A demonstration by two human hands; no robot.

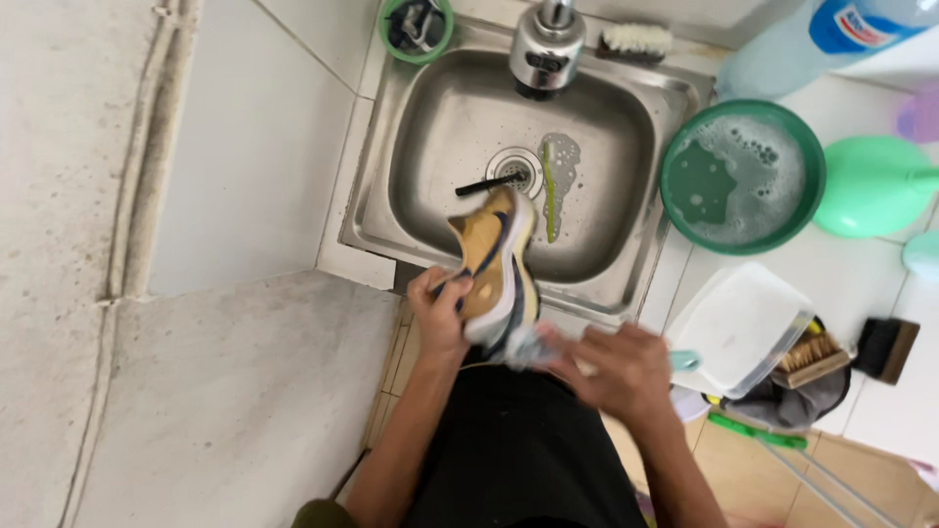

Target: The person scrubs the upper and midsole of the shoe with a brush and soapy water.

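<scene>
The left hand (439, 315) clamps its fingers around a yellow sneaker (496, 262) over the sink's (391, 147) six o'clock rim. At the shoe's five o'clock, the right hand (616, 370), blurred, fingers curled on something pale, seems mid-scrub; the stroke next calls for a steady hold.

A yellow sneaker (494, 264) with a dark blue stripe and a white sole is held tilted over the near edge of the steel sink (411, 147), toe pointing away toward the drain. The left hand (440, 308) grips its side near the heel. The right hand (616, 372), blurred, presses a pale cloth or sponge (533, 347) against the heel end.
</scene>
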